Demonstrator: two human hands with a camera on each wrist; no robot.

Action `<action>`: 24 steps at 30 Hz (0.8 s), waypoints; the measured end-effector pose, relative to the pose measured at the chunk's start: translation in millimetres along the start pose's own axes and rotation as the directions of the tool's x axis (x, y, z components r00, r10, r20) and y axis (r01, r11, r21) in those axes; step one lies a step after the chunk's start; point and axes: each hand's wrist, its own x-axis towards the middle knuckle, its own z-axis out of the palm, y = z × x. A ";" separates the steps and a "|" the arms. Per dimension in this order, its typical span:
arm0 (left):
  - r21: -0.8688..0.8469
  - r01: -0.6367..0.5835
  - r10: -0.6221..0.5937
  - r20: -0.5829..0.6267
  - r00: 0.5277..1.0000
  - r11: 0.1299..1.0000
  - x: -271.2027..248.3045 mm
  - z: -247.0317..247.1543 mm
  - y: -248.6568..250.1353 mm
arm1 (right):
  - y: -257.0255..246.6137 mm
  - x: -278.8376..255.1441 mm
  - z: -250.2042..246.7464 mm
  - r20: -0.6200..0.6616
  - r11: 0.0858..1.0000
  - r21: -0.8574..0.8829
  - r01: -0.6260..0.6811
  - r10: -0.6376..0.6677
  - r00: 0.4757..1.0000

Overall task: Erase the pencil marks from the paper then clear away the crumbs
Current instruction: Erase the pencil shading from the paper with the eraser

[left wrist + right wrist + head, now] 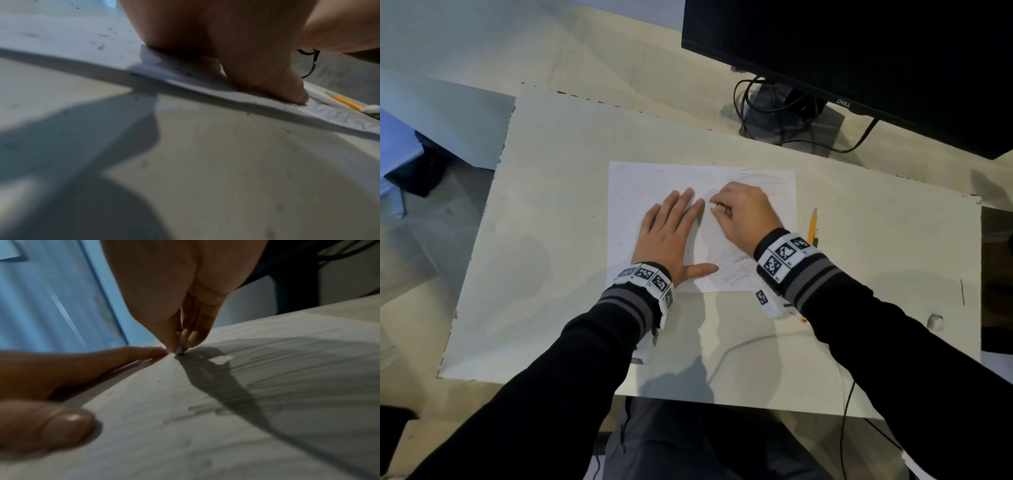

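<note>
A white sheet of paper (654,178) lies on the pale table (551,240), with grey pencil scribbles (736,274) near its lower right and faint marks (767,180) along its top right. Dark crumbs (625,219) speckle its left part. My left hand (671,236) lies flat on the paper, fingers straight, thumb spread out. My right hand (743,214) pinches a small white eraser (182,348) between thumb and fingers and presses its tip to the paper beside the left fingertips (156,351). In the left wrist view, the left hand (246,56) bears on the paper's edge (205,91).
A yellow pencil (813,224) lies on the table just right of the paper. A black monitor (859,51) on its stand, with cables (774,113), stands at the back right. A small white lump (935,320) lies at the right. The table's front edge (722,401) is close to my body.
</note>
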 end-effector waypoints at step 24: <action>0.132 0.090 -0.103 0.096 0.990 0.987 12.7 -25.6 17.0 | 14.7 26.4 -17.4 -0.034 0.999 -0.021 -0.043 0.042 0.999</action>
